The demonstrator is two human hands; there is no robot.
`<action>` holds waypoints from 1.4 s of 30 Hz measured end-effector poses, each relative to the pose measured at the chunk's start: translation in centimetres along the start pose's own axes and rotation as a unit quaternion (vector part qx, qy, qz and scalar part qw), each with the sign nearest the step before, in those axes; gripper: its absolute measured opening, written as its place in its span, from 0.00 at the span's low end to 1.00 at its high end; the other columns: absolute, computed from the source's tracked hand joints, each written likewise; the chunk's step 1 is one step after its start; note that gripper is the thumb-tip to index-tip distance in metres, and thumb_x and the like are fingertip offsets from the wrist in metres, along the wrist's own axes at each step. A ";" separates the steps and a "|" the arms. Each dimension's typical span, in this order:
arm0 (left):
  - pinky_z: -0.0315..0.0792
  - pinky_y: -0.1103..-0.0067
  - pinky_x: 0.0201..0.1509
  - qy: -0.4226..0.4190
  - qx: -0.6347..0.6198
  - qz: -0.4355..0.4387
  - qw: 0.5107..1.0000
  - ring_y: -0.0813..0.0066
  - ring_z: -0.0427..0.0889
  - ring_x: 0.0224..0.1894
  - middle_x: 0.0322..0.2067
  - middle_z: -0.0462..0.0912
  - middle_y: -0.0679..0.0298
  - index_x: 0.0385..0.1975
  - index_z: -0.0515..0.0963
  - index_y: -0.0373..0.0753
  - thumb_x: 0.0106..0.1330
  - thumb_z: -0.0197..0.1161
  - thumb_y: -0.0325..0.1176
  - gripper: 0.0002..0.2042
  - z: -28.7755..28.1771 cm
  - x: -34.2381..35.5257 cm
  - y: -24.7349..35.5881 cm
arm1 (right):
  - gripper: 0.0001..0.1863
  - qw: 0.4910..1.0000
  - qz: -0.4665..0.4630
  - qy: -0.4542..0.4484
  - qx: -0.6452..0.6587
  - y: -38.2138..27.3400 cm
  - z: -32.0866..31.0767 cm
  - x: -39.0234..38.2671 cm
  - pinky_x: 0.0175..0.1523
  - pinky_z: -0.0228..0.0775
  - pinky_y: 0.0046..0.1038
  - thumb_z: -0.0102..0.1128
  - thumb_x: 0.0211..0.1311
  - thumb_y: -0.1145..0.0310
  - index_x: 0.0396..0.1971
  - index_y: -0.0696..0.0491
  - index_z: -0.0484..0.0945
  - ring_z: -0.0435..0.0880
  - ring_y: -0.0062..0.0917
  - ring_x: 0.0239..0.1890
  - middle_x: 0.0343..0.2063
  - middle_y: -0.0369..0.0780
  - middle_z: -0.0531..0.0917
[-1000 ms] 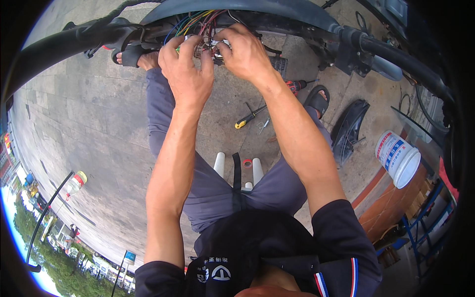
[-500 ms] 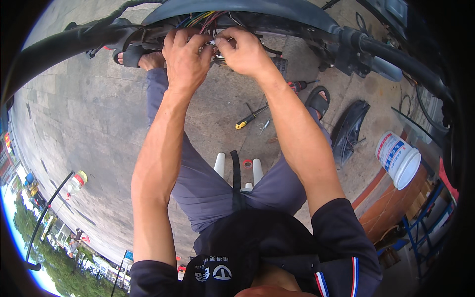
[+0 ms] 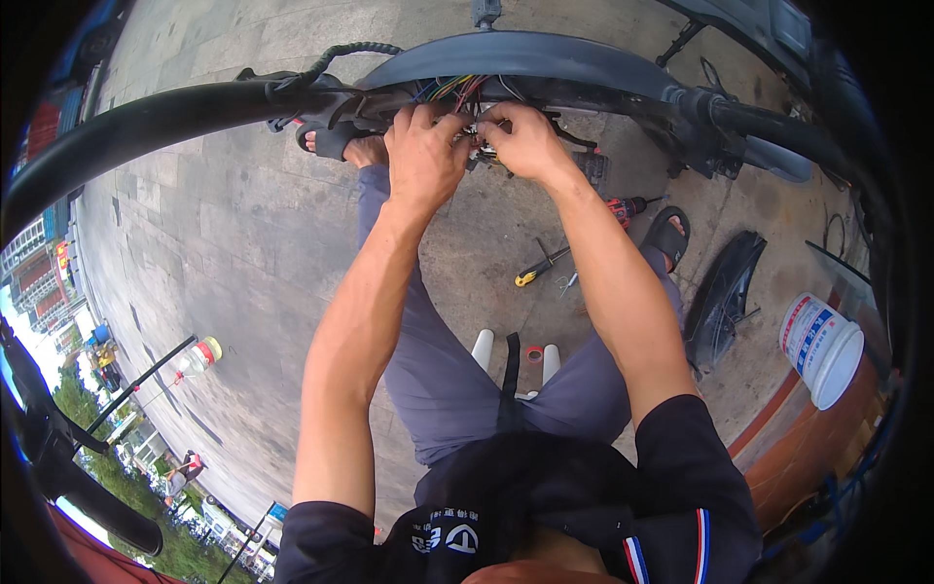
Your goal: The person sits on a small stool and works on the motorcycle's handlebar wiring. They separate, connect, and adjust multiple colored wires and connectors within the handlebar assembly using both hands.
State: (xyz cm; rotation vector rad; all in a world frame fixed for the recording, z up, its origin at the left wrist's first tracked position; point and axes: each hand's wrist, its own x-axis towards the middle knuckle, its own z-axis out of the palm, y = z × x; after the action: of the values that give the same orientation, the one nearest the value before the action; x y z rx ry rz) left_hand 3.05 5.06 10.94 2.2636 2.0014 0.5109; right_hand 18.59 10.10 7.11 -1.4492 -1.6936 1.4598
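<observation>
Under a curved dark-grey panel [image 3: 516,54] runs a bundle of coloured wires [image 3: 461,88], which drops down to small connectors and fittings. My left hand [image 3: 423,161] is at this bundle with fingers curled, its fingertips largely hidden. Just to its right, my right hand [image 3: 530,146] has thumb and index finger pinched among the same wiring. The small piece held between the two hands is too obscured to name. A black tube [image 3: 195,112] crosses to the left of the panel.
Below lie a red drill [image 3: 623,209], yellow-black screwdriver [image 3: 533,271], red tape roll [image 3: 534,354] and black curved part [image 3: 725,292]. A white bucket [image 3: 819,346] is at right, a hanging bottle [image 3: 199,356] at left. My sandalled feet flank the work; a distant person [image 3: 183,472] shows lower left.
My head view has shifted, so the scene sits lower and further right. My left hand's fingers have shifted slightly at the wiring; both hands remain together there.
</observation>
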 end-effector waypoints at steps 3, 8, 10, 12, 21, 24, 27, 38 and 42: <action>0.68 0.63 0.51 0.022 -0.004 0.011 1.000 0.56 0.74 0.49 0.43 0.80 0.62 0.38 0.84 0.48 0.53 0.69 0.35 0.11 0.6 0.3 0.1 | 0.14 0.999 -0.005 -0.010 0.039 0.3 -0.1 -0.1 0.45 0.74 0.32 0.60 0.59 0.65 0.38 0.59 0.82 0.85 0.33 0.38 0.34 0.47 0.86; 0.67 0.64 0.50 0.027 -0.017 0.036 0.999 0.57 0.74 0.47 0.40 0.80 0.64 0.34 0.83 0.47 0.52 0.69 0.35 0.09 1.2 0.6 -0.3 | 0.14 0.998 0.001 -0.015 0.055 0.2 -0.5 -0.1 0.45 0.75 0.34 0.59 0.59 0.62 0.34 0.57 0.84 0.85 0.38 0.38 0.32 0.48 0.85; 0.66 0.64 0.50 0.026 -0.019 0.046 0.998 0.57 0.74 0.46 0.38 0.80 0.64 0.32 0.82 0.46 0.51 0.69 0.35 0.09 1.2 0.6 -0.7 | 0.13 0.998 -0.007 -0.010 0.056 0.0 -0.4 -0.1 0.44 0.74 0.35 0.59 0.58 0.62 0.32 0.57 0.84 0.85 0.39 0.37 0.30 0.48 0.85; 0.66 0.64 0.50 0.024 -0.019 0.053 0.998 0.57 0.74 0.46 0.37 0.80 0.64 0.32 0.81 0.46 0.51 0.68 0.34 0.08 1.2 0.5 -0.9 | 0.13 0.999 -0.009 -0.011 0.050 -0.2 -0.3 -0.1 0.43 0.74 0.36 0.59 0.57 0.62 0.32 0.57 0.84 0.85 0.40 0.36 0.29 0.48 0.85; 0.66 0.64 0.48 0.026 -0.012 0.076 0.997 0.57 0.74 0.45 0.34 0.80 0.64 0.31 0.80 0.44 0.51 0.68 0.32 0.07 1.7 0.5 -1.3 | 0.12 0.998 0.025 -0.022 0.051 0.3 0.2 0.4 0.42 0.75 0.34 0.59 0.56 0.64 0.33 0.57 0.84 0.85 0.39 0.35 0.29 0.49 0.85; 0.66 0.65 0.48 0.031 -0.020 0.099 0.994 0.58 0.74 0.45 0.34 0.80 0.65 0.31 0.81 0.44 0.52 0.68 0.32 0.07 1.5 0.7 -1.6 | 0.12 0.987 0.101 -0.041 0.119 0.4 0.2 0.7 0.42 0.75 0.34 0.59 0.55 0.64 0.33 0.58 0.84 0.85 0.38 0.36 0.30 0.49 0.85; 0.66 0.65 0.48 0.019 -0.029 0.093 0.995 0.58 0.74 0.45 0.34 0.80 0.64 0.31 0.81 0.44 0.52 0.68 0.32 0.07 1.5 0.8 -1.8 | 0.12 0.997 0.044 -0.016 0.058 0.4 0.2 0.5 0.42 0.75 0.32 0.59 0.58 0.65 0.35 0.57 0.84 0.85 0.34 0.34 0.30 0.47 0.86; 0.66 0.64 0.48 0.008 -0.017 0.120 0.993 0.59 0.75 0.46 0.34 0.80 0.64 0.30 0.81 0.44 0.53 0.68 0.33 0.07 1.6 1.1 -2.1 | 0.09 0.986 0.079 -0.055 0.138 0.9 0.1 1.0 0.30 0.69 0.24 0.60 0.60 0.69 0.32 0.61 0.80 0.75 0.18 0.24 0.22 0.36 0.79; 0.65 0.64 0.48 0.003 -0.006 0.137 0.991 0.58 0.74 0.46 0.35 0.80 0.65 0.32 0.80 0.45 0.54 0.67 0.34 0.07 1.4 1.3 -2.1 | 0.09 0.990 0.078 -0.051 0.106 1.0 0.2 1.0 0.30 0.70 0.23 0.59 0.62 0.69 0.34 0.61 0.80 0.77 0.18 0.26 0.24 0.36 0.80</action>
State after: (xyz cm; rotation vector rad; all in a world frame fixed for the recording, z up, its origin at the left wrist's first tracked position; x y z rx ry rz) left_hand 1.61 6.87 9.36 2.5471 1.6913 0.5477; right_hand 18.51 10.80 5.82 -1.4384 -1.4576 1.7658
